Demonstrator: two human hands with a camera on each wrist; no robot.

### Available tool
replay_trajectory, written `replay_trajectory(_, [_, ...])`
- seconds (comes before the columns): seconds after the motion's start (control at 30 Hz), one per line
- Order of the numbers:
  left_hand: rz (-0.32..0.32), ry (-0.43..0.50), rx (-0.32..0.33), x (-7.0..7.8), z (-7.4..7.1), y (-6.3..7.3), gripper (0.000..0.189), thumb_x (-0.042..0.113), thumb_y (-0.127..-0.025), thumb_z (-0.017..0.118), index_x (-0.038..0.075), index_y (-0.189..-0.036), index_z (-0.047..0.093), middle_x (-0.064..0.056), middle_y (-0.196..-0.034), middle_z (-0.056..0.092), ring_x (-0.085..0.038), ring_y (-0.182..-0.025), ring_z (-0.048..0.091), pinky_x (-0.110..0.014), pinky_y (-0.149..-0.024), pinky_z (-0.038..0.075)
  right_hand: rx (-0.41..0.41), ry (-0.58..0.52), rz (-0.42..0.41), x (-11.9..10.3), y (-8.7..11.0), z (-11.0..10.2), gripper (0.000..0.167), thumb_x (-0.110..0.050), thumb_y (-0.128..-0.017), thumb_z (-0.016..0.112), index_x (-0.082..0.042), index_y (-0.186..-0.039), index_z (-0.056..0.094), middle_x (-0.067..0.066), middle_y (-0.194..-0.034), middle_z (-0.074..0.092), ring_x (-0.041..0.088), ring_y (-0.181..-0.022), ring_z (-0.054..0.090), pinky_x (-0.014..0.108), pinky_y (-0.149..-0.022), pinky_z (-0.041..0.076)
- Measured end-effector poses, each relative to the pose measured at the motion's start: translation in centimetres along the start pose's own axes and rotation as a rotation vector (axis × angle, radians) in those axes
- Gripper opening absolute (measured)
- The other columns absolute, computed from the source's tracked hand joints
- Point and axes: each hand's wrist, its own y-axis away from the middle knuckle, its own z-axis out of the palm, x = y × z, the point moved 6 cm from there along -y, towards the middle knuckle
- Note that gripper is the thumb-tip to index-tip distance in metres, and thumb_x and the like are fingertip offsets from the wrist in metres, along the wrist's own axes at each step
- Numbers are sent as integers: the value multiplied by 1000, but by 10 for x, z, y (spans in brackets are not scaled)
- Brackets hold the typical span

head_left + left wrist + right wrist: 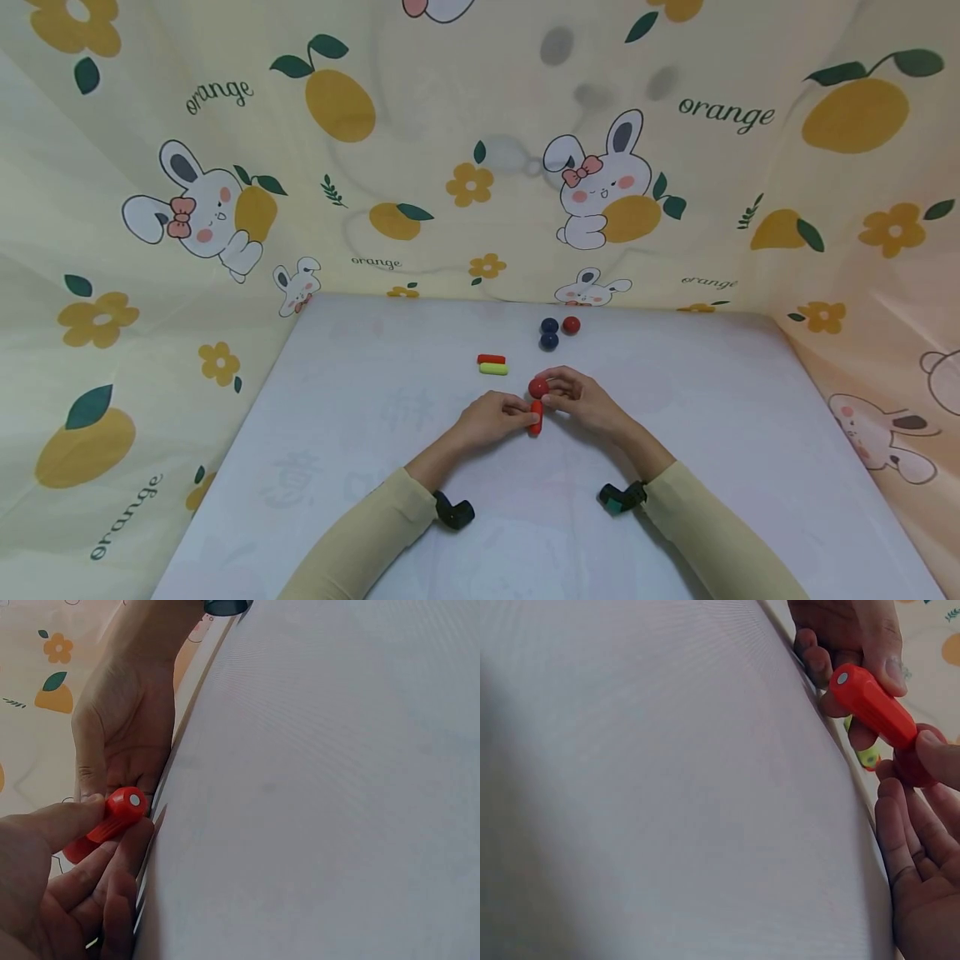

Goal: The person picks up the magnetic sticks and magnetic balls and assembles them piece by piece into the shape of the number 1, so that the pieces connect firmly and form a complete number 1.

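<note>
My left hand (489, 417) pinches a red magnetic stick (537, 407) between thumb and fingers. A small silvery disc shows on the near end of that stick (877, 709) in the right wrist view. Opposite it, my right hand (588, 404) holds a glossy red ball (538, 388) between thumb and fingertips. Ball (911, 769) and stick meet end to end, the ball at the far end. In the left wrist view the stick (124, 811) covers much of the ball.
Beyond my left hand, a second red stick (491, 359) and a yellow-green stick (493, 369) lie side by side on the white table (360, 500). Farther back sit two dark blue balls (549, 341) and another red ball (572, 325). A patterned curtain (420, 125) rises behind.
</note>
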Motion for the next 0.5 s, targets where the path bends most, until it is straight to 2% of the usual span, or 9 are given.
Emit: replay_trajectory(0.5, [-12,23,14,0,-1,1,33,45,-101,74,19,-120,82,7,-108,80,-15,-108,70,-48,-99,54,-5,-5,21,2,-1,1,41,-10,-105,70,-5,-144,58,16,-132,72,29,-121,67,20,-99,50])
